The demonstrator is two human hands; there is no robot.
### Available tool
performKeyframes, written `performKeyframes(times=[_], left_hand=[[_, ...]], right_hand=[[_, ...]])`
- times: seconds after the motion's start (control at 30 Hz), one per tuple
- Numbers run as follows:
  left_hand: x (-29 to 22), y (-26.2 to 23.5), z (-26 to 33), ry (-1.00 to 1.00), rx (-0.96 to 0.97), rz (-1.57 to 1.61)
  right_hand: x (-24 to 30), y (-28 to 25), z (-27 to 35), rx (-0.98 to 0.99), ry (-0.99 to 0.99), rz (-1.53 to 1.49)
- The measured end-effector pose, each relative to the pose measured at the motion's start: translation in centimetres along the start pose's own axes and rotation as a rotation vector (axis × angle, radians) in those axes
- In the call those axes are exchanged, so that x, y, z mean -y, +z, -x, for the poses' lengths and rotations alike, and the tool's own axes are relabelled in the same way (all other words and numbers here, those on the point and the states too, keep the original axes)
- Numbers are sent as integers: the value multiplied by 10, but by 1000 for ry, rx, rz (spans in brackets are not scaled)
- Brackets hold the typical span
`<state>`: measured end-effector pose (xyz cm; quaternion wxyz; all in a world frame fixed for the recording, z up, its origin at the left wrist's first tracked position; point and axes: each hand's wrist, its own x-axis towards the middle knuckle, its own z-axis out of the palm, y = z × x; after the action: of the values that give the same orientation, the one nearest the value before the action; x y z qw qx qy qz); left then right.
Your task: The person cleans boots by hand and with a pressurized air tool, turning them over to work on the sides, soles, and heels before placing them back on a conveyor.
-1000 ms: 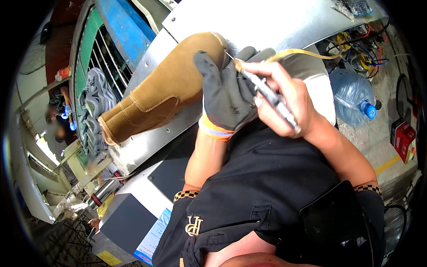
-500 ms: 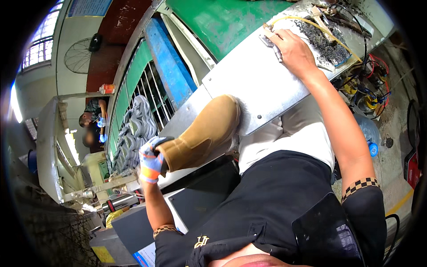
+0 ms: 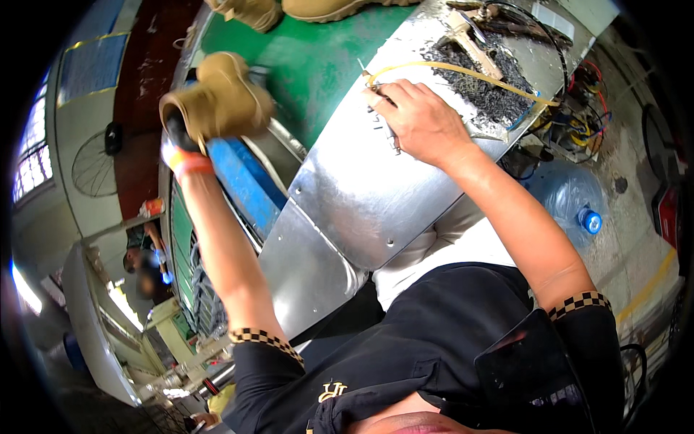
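At the upper left, my left hand [image 3: 186, 150], in a white, dark and orange glove, grips a tan boot [image 3: 228, 101] by its open top, fingers partly inside the shaft. The boot is blurred by motion and hangs over the edge of the green belt [image 3: 303, 79]. My bare right hand [image 3: 423, 119] rests above the metal tabletop [image 3: 361, 192], curled around a small silver metal tool [image 3: 384, 130]. A thin yellow hose [image 3: 448, 66] runs up to the fingers at the tool's tip; the joint itself is hidden.
More tan boots [image 3: 318, 9] stand on the belt at the far side. A hammer [image 3: 473, 47] lies on a dark, crusted patch at the table's far right. A blue beam [image 3: 249, 181] borders the belt. On the floor at right is a water jug [image 3: 567, 199]. A co-worker [image 3: 148, 264] is at far left.
My left hand has carried the boot up and away from the near left, over to the belt. The view has shifted, bringing the other boots in. My right hand still holds the tool.
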<state>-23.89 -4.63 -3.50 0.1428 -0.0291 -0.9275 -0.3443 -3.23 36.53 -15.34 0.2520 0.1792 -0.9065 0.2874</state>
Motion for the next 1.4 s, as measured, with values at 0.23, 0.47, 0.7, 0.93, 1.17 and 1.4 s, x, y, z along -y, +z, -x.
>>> performKeyframes(times=[0.23, 0.47, 0.7, 0.93, 1.17, 1.4], left_hand=[[10, 94, -141, 47, 201, -141], [-139, 85, 118, -34, 486, 513], [-235, 80, 372, 490, 1184, 1264], [-249, 72, 429, 707, 1063, 1518], [-247, 47, 426, 932, 879, 1470], [-211, 30, 413, 969, 822, 1491]], right_hand=[[-9, 3, -6, -1, 45, 93], [-5, 2, -5, -11, 65, 126], [1, 15, -9, 15, 70, 280], [4, 8, -14, 246, 107, 433], [90, 54, -28, 24, 11, 108], [188, 160, -39, 126, -121, -204]])
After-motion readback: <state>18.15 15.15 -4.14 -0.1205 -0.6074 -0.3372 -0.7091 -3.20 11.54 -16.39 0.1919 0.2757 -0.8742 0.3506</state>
